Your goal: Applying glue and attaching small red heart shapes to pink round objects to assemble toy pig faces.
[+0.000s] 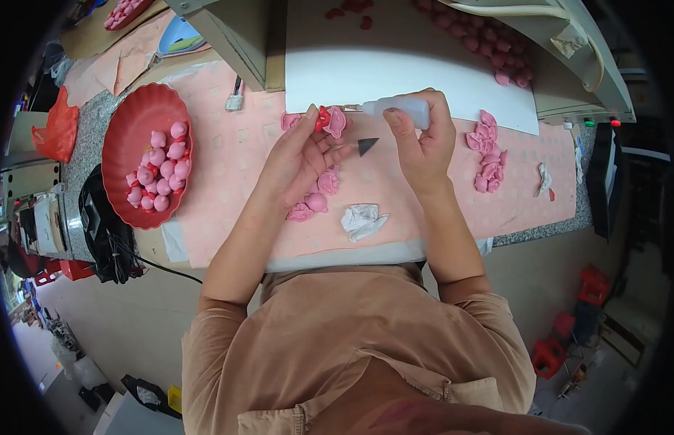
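Note:
My left hand (pixel 299 158) pinches a small red-and-pink moulded piece (pixel 329 120) between thumb and fingers. In my right hand (pixel 428 141) is a pale translucent squeeze bottle (pixel 408 110), tipped sideways with its thin nozzle against or very near that piece. By my left fingertips is a dark cone-shaped tip (pixel 367 146); whether those fingers hold it, I cannot tell. Pink moulded pieces (pixel 316 201) lie beside my left wrist, partly covered by it. Below the bottle a crumpled white tissue (pixel 363 220) rests on the pink table cover (pixel 416 232).
At left stands a red scalloped bowl (pixel 113 156) of round pink pieces. More pink pieces (pixel 486 154) lie at right. A box-like housing (pixel 239 43) at the back has white paper (pixel 337 76) and pink pieces (pixel 496 51) inside. A flat brush (pixel 235 96) lies near its left wall.

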